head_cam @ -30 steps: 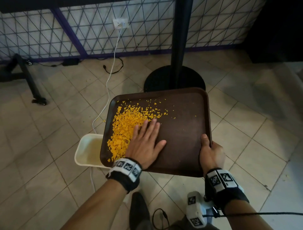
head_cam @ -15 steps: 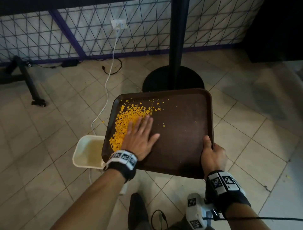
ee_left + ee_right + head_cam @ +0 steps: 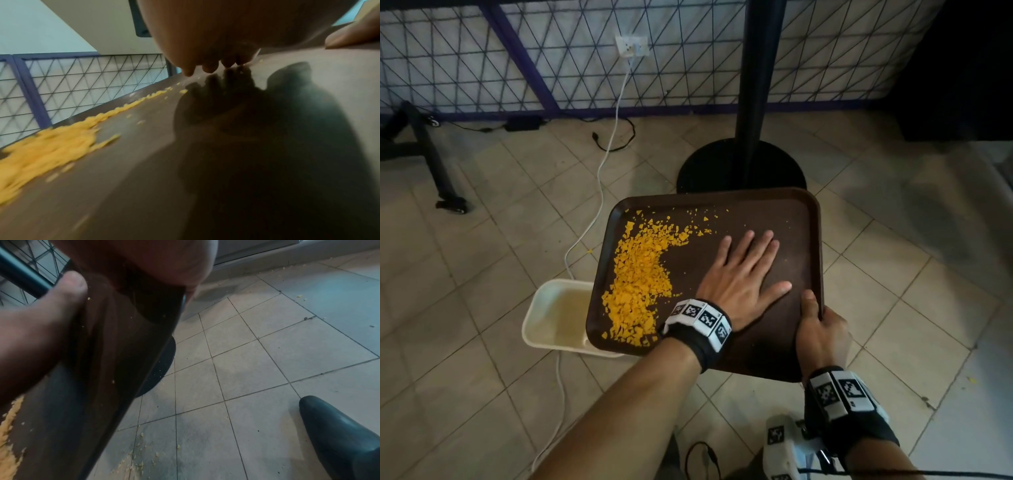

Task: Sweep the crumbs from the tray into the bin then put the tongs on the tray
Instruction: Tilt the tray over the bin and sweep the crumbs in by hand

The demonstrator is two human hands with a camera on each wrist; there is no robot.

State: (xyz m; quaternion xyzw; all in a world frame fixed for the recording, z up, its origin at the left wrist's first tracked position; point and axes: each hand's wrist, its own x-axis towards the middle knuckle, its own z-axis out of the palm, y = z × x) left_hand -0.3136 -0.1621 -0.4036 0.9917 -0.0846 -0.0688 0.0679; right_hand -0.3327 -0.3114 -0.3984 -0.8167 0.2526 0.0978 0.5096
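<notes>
Left hand (image 3: 744, 274) flat on tray (image 3: 787, 219); right hand (image 3: 822, 334) on rim

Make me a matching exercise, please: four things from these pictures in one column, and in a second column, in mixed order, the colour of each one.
Things:
1. tray
2. crumbs
3. bin
4. shoe

Colours:
a. cream-white
b. black
c. dark brown
d. orange-yellow

Pairs: 1-c, 2-d, 3-a, 4-b
</notes>
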